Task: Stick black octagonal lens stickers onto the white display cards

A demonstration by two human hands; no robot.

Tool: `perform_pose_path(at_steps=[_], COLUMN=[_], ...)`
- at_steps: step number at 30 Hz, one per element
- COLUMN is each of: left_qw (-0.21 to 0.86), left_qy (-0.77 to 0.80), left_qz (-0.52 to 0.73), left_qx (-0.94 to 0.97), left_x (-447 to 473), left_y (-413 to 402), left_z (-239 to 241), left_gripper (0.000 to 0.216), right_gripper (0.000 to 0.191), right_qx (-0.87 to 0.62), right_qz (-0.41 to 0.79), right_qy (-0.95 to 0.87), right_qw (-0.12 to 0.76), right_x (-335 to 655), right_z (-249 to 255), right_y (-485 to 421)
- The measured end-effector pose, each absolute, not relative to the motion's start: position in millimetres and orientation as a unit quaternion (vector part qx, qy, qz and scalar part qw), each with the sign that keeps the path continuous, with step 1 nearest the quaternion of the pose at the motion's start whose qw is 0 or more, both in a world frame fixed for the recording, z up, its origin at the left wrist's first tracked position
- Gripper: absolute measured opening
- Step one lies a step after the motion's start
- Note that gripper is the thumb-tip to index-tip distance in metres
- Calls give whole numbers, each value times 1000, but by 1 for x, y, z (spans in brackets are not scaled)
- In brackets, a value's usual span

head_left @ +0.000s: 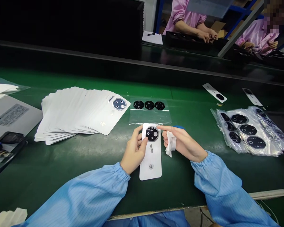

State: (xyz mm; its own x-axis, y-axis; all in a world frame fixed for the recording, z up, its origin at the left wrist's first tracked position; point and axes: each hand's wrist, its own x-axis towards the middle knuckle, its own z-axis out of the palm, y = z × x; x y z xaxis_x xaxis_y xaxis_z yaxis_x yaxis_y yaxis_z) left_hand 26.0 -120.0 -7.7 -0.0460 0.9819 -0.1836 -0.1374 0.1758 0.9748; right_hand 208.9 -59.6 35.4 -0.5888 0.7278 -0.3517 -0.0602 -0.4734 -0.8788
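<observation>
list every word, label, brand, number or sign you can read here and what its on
None can be read.
Held white panel: dark characters and a round emblem, too small.
Top fanned panel: faint round mark, too small.
Light-grey item at far left: printed block, too blurred.

One camera, worn on the head, looks from above and behind the fingers. It faces forward and down, quite near to them, so both blue sleeves enter below the fingers, while two co-workers appear well beyond them, to the right.
</observation>
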Motion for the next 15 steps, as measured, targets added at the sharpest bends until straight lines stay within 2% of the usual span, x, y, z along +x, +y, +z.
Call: perform_pose_path(at_steps=[3,10,15], left_qw=[560,564,562], left_qy=[522,519,526], left_qz=[500,503,499], left_qx=[404,399,398], left_x=[26,26,28], left_y=[-120,-122,-122], left_z=[-9,-9,-9], left_gripper=[44,44,44], right_gripper=[35,40,22], right_qx=[-370,-373,-354], right_qz=[766,639,652], right_qy=[-453,-616,-598], right_qw=[267,269,305], right_x=[208,207,206], right_z=[38,37,31], right_y=[-61,-68,-70])
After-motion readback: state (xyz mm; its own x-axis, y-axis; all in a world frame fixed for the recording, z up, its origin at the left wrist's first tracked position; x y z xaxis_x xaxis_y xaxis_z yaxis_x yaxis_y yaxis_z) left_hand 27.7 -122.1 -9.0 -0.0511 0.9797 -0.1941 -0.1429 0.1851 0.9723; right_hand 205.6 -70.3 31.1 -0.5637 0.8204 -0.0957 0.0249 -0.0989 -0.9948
